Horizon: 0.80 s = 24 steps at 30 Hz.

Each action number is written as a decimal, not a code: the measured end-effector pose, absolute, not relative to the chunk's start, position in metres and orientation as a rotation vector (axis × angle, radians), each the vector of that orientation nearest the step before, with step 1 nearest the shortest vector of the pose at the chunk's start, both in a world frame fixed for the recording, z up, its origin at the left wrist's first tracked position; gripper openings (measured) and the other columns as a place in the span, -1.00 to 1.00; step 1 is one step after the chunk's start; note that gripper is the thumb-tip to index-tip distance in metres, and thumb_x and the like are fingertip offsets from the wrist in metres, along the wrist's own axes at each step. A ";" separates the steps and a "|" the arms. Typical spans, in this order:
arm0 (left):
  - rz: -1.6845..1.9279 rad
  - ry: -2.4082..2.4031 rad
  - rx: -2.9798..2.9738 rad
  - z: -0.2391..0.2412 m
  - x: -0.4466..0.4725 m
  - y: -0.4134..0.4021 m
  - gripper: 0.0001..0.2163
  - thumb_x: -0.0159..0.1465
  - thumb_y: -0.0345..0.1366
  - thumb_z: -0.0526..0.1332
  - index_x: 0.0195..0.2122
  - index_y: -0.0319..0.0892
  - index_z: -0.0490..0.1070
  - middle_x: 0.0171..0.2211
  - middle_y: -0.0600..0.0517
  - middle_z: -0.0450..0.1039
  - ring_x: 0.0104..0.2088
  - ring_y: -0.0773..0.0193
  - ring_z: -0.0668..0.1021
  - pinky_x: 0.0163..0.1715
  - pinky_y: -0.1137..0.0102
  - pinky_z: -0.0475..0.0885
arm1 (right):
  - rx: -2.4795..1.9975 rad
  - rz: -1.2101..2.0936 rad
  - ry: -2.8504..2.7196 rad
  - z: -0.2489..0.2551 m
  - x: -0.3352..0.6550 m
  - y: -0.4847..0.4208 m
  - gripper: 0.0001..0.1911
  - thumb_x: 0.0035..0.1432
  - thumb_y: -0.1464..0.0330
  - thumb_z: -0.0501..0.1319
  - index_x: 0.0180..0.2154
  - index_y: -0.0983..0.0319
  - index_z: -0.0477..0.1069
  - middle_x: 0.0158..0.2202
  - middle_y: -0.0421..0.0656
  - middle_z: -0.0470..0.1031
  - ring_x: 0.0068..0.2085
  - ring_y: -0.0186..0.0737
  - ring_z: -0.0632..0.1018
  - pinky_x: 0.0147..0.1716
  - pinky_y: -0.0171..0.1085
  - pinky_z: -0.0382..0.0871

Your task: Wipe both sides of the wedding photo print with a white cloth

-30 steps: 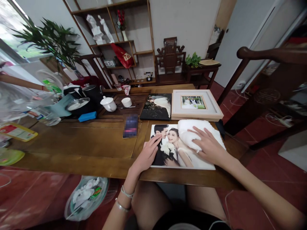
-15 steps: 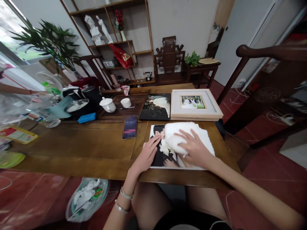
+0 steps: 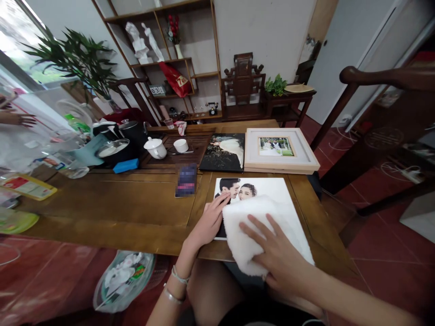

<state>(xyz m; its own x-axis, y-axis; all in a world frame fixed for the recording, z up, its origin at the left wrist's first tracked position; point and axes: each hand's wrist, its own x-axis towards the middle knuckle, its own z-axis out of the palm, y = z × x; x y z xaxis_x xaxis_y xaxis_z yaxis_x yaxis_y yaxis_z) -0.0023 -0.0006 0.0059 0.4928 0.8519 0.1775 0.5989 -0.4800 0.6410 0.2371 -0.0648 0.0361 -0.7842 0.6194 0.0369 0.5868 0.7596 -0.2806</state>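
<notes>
Pressing white cloth (image 3: 258,226) flat, right hand (image 3: 277,256) splayed; left hand (image 3: 207,224) steadies photo print (image 3: 268,188)

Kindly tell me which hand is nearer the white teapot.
Left. The left hand rests on the left edge of the photo print, below-right of the white teapot; the right hand presses the white cloth farther right.
</notes>
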 end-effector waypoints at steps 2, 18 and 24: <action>0.668 1.191 2.235 0.006 -0.003 -0.001 -0.58 0.42 -0.26 -0.17 0.30 -0.02 0.02 0.32 -0.04 0.04 0.33 0.15 0.08 0.27 0.10 0.02 | -1.025 0.361 -2.800 0.037 0.243 -0.050 -0.64 -0.10 0.39 0.23 -0.17 0.12 0.51 0.34 -0.09 0.00 0.33 0.17 -0.07 0.20 0.29 -0.29; 0.675 1.190 2.255 0.004 -0.003 0.000 -0.57 0.42 -0.30 -0.17 0.31 -0.03 -0.02 0.33 -0.03 0.01 0.33 0.18 0.08 0.27 0.11 0.02 | -1.163 0.429 -2.849 0.047 0.248 -0.072 -0.65 -0.08 0.38 0.28 -0.16 0.13 0.52 0.34 -0.01 -0.02 0.30 0.33 -0.03 0.17 0.37 -0.30; 0.658 1.192 2.252 0.005 -0.003 0.000 -0.57 0.42 -0.30 -0.18 0.31 -0.03 -0.01 0.34 -0.03 0.00 0.33 0.20 0.07 0.27 0.11 0.00 | -1.194 0.336 -2.732 0.051 0.264 -0.025 -0.63 -0.04 0.42 0.23 -0.12 0.18 0.49 0.29 -0.02 0.11 0.30 0.19 0.03 0.21 0.27 -0.18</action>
